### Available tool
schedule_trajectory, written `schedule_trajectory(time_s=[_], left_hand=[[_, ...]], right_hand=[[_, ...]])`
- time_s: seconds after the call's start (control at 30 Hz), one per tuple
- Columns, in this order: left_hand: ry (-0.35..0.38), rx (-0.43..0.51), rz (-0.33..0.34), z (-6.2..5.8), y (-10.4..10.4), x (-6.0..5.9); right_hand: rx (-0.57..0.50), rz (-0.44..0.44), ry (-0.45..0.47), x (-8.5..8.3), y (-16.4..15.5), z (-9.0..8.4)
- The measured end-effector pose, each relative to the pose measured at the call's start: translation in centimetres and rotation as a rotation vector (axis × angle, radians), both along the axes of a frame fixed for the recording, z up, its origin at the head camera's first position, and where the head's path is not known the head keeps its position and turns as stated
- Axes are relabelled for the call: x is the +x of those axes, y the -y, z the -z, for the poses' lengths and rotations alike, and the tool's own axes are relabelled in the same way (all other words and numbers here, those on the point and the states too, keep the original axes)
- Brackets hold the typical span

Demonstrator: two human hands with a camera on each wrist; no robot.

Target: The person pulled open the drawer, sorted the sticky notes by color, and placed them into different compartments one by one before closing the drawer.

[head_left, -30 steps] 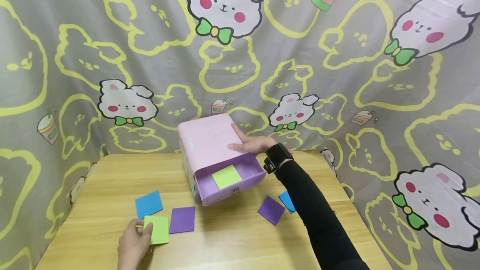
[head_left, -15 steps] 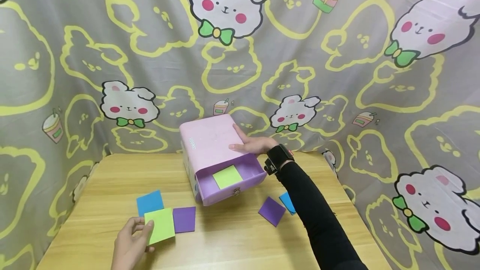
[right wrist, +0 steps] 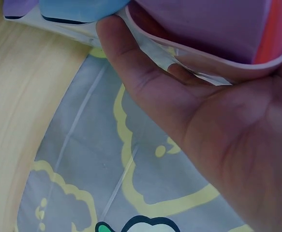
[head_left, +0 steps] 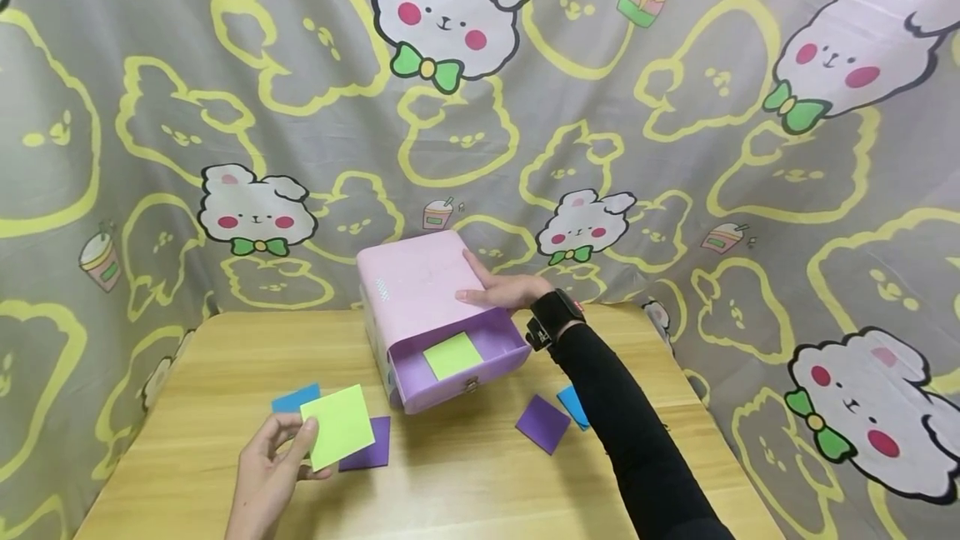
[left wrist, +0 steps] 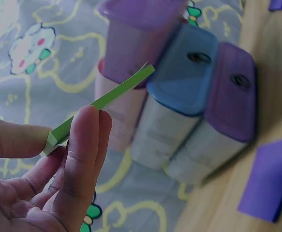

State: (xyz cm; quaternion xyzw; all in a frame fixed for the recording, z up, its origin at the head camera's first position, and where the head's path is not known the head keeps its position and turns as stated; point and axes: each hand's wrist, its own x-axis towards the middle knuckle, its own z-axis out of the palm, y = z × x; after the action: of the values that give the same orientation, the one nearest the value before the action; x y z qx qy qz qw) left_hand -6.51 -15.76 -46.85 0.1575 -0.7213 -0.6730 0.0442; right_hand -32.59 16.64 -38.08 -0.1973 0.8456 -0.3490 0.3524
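Note:
My left hand [head_left: 273,465] pinches a lime-green sticky note pad [head_left: 339,427] between thumb and fingers, raised above the table. In the left wrist view that pad [left wrist: 114,94] appears edge-on. My right hand [head_left: 504,287] rests against the right side of a pink drawer box [head_left: 420,277], with extended fingers touching its top and side. The box's purple top drawer [head_left: 498,367] is pulled out, and another lime-green pad [head_left: 452,355] lies inside. Lower down, a blue drawer [left wrist: 179,77] and a purple drawer [left wrist: 232,96] are pushed in.
A blue pad [head_left: 295,398] and a purple pad [head_left: 381,440] lie behind the held pad, partly covered. To the right are a purple pad [head_left: 542,423] and a blue one [head_left: 573,405], partly behind my sleeve. A patterned curtain [head_left: 705,148] surrounds the wooden table [head_left: 480,494].
My left hand has lifted the lime-green pad off the table, moving it up and slightly right and tilting it. My right hand, the box and its pulled-out drawer stay in place.

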Motion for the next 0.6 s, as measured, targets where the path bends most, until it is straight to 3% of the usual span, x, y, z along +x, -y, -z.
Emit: schedule_trajectory(time_s=[0.27,0.6], left_hand=[[-0.141,0.088,0.025,-1.3,-1.2,-0.2],[-0.211,0.106,0.011,-3.5,-2.6,-1.7]], right_hand=[[0.002,-0.010,-0.011,0.1,0.0,0.4],[0.006,0.003,-0.022,-0.2,0.0,0.3]])
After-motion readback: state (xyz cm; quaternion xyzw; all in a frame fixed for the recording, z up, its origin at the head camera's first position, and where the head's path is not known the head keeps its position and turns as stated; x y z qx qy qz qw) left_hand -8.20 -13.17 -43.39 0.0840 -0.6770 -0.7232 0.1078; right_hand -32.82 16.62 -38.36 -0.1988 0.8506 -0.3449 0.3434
